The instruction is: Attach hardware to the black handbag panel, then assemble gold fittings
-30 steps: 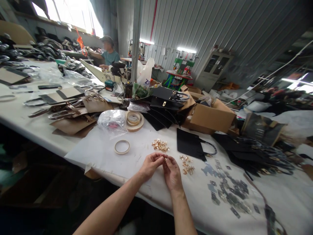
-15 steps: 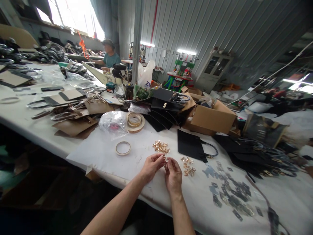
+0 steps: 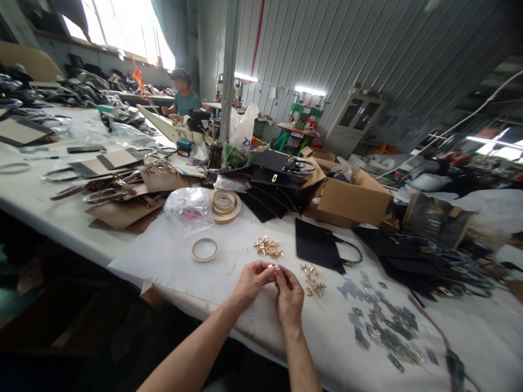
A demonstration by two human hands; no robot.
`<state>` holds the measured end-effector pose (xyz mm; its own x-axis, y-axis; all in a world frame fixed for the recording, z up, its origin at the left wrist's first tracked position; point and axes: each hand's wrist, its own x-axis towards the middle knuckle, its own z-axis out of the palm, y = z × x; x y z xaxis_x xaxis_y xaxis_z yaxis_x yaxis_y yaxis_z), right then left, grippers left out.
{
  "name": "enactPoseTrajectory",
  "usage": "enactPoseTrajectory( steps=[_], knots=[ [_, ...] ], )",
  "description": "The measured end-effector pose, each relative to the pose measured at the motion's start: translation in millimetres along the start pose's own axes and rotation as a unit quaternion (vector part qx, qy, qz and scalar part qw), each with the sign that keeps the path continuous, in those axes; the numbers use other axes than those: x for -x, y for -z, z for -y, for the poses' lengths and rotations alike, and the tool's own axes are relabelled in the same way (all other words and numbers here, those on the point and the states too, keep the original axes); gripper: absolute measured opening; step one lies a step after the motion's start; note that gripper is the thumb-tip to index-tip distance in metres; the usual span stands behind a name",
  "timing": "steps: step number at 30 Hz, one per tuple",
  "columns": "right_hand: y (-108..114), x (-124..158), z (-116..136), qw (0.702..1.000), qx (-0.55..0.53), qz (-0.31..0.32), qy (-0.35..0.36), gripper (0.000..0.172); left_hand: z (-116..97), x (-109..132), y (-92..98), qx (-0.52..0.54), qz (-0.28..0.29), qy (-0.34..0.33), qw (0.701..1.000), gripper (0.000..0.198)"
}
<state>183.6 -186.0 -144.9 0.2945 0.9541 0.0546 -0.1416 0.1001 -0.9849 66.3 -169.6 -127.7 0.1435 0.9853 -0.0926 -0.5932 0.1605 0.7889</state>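
Observation:
My left hand point(image 3: 254, 283) and my right hand point(image 3: 289, 294) meet fingertip to fingertip above the white-covered table point(image 3: 163, 267). Both are closed in a pinch on one small gold metal fitting point(image 3: 274, 267), mostly covered by the fingers. Just beyond them lies a heap of gold metal fittings point(image 3: 268, 247). A smaller group of similar gold fittings point(image 3: 315, 284) is spread to the right of my right hand. Further right are many thin dark metal plates point(image 3: 390, 321), scattered loosely.
A tape roll point(image 3: 204, 250) lies left of the heap, with larger rolls point(image 3: 225, 207) behind. A black bag panel with a handle point(image 3: 318, 245) lies right, before a cardboard box point(image 3: 351, 198). Brown bag pieces point(image 3: 126, 209) are stacked left. Another person point(image 3: 186, 95) sits at the back.
Both hands have come slightly lower and nearer to me, still pinching the small fitting. The person at the back has shifted an arm. The camera view has moved a little.

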Motion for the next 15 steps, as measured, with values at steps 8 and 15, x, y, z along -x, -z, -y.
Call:
enactPoseTrajectory(
  steps=[8,15],
  knots=[
    [-2.4,0.0,6.1,0.986,-0.148,0.02,-0.075,0.037,1.6,-0.5,-1.1,-0.07,-0.024,-0.006,0.997,0.044],
    [-0.6,-1.5,4.7,0.988,-0.119,0.025,-0.091,0.038,0.2,1.0,-2.1,-0.103,-0.031,-0.006,0.994,0.043]
  ],
)
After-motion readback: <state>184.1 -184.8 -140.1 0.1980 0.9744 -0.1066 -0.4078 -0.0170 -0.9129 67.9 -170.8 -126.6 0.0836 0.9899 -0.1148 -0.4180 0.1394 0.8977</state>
